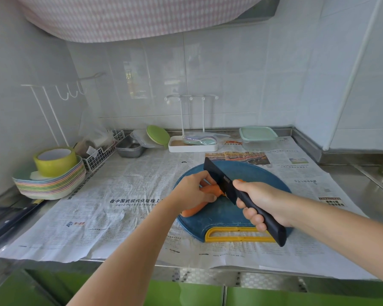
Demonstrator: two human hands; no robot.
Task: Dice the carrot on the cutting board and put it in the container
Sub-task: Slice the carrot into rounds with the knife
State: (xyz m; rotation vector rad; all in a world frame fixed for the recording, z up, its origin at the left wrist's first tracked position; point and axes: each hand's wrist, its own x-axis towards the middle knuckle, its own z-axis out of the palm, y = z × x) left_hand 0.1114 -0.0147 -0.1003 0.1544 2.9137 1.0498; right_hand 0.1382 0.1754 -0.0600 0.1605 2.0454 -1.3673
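Observation:
An orange carrot (194,210) lies on the round blue cutting board (217,215), which has a yellow handle at its near edge. My left hand (195,192) grips the carrot's upper part and covers much of it. My right hand (260,202) grips the handle of a black knife (220,178); the blade sits across the carrot just right of my left fingers. A small orange piece shows behind the blade. The clear container with a pale green lid (258,135) stands at the back right of the counter.
Newspaper (119,206) covers the steel counter. A stack of pastel plates with a tape roll (53,173) stands at the left, a wire basket and metal tray (128,147) behind it, a white rack tray (192,144) by the wall. A sink edge lies at the far right.

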